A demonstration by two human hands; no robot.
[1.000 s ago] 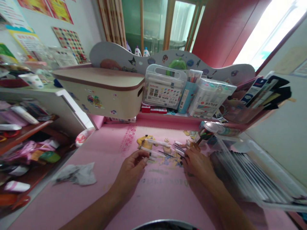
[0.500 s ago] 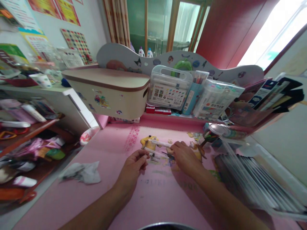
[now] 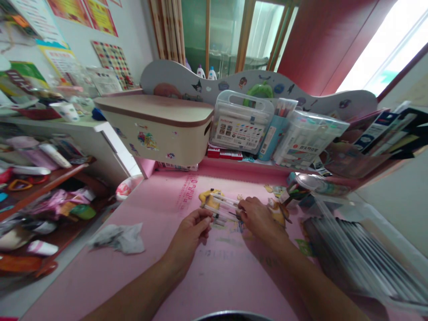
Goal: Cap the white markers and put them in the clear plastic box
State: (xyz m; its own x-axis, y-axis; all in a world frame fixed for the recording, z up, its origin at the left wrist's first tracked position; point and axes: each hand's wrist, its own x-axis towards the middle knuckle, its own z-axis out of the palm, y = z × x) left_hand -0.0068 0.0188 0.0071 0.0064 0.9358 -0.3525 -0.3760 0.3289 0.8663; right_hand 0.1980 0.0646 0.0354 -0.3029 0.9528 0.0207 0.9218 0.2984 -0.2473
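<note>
Several white marker pens (image 3: 223, 206) lie side by side on the pink desk mat (image 3: 160, 249), over a cartoon print. My left hand (image 3: 194, 229) rests on the mat with its fingers curled, the fingertips pinching the near ends of the pens. My right hand (image 3: 259, 218) lies palm down on the pens' right ends, fingers closed around them.
A crumpled grey cloth (image 3: 117, 237) lies on the mat at left. A cream storage box (image 3: 157, 129) and clear marker cases (image 3: 239, 122) line the back. An open clear case of markers (image 3: 354, 254) fills the right side, with a small jar (image 3: 296, 189) beside it. Cluttered shelves (image 3: 40, 178) stand at left.
My right hand has slid left from the open case onto the pens and gathered them toward my left hand. The view has shifted slightly.
</note>
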